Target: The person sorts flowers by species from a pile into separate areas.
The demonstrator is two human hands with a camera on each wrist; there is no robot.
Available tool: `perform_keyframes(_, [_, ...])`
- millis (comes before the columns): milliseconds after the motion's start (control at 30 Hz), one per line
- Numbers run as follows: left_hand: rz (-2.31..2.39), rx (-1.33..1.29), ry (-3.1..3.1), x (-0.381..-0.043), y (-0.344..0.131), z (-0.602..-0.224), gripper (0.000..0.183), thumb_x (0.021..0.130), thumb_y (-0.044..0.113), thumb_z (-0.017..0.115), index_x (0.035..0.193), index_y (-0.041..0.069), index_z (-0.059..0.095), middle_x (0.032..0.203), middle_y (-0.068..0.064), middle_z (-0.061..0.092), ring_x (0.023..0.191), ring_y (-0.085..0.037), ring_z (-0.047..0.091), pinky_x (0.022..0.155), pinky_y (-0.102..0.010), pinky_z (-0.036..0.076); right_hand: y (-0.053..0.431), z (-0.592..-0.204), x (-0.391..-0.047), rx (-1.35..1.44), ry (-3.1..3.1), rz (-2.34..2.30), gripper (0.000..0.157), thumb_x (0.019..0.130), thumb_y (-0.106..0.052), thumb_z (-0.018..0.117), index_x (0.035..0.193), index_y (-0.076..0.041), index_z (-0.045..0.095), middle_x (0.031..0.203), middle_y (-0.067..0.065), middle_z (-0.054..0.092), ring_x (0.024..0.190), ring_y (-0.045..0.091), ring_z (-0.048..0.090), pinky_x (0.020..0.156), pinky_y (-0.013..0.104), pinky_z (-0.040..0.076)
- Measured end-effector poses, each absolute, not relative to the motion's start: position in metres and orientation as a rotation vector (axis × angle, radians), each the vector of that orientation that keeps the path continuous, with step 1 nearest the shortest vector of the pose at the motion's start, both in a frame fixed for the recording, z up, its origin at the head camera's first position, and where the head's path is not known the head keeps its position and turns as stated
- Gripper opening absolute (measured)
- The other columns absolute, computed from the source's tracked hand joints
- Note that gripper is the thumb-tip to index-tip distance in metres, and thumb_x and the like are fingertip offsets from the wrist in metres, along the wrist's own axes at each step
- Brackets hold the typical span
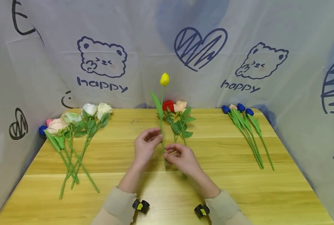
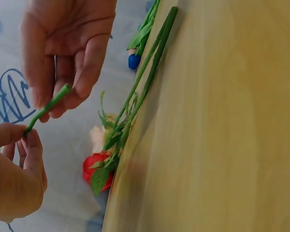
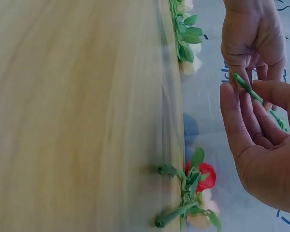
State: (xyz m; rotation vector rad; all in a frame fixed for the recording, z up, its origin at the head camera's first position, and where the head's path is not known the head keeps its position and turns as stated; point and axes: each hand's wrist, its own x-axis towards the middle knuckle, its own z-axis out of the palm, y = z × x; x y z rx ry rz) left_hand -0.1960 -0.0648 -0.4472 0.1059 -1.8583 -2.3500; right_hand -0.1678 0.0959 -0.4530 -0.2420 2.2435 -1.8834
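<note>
yellow, slender, green-stemmed artificial tulip (image 1: 161,116) held mid-frame, left hand (image 1: 146,147) pinching its stem, right hand (image 1: 182,157) with fingers loosely parted by the lower end (contact unclear); light, steady pinch should avoid bending.

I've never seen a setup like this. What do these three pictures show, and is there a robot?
No robot shows, only a person working bare-handed. The wide picture comes from a camera worn on the head; the two tilted ones come from cameras on the left and right wrists. On the wooden table lie pale roses among other flowers at the left, a red rose and a peach rose in the middle, and mostly blue tulips at the right. The left hand pinches a yellow tulip by its stem. The right hand is at the stem's lower end; whether it grips is unclear.
</note>
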Motion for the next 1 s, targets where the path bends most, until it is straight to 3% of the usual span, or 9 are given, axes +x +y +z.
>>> perform_keyframes(233, [-2.337,0.129,-1.868,-0.194,-0.055,-0.455,0.025,0.09,-0.007,0.074,0.115,-0.007,0.072,0.114,-0.022,0.072,0.095,-0.015,0.071,0.085,-0.026,0.061,0.096,-0.457,-0.167,-0.189,2.235,-1.898,0.021,0.094,0.003,0.071,0.115,0.007,0.068,0.097,0.015,0.068,0.072,0.021,0.07,0.071,0.043,0.065])
perform_keyframes(600, [-2.246,0.034,-1.926,-0.193,-0.054,-0.456,0.025,0.09,-0.004,0.077,0.115,-0.004,0.074,0.116,-0.019,0.073,0.101,-0.019,0.071,0.086,-0.026,0.061,0.108,-0.457,-0.17,-0.202,2.204,-1.92,0.026,0.094,0.003,0.07,0.118,0.011,0.067,0.099,0.015,0.067,0.079,0.019,0.07,0.071,0.038,0.065])
perform_keyframes(1000, [-2.077,-0.037,-1.915,-0.193,-0.101,-0.44,0.026,0.092,-0.003,0.076,0.118,-0.002,0.075,0.118,-0.018,0.073,0.098,-0.012,0.071,0.085,-0.022,0.06,0.174,-0.442,-0.172,-0.091,2.376,-1.857,0.029,0.095,-0.001,0.072,0.123,0.008,0.068,0.103,0.017,0.069,0.083,0.021,0.071,0.075,0.04,0.065])
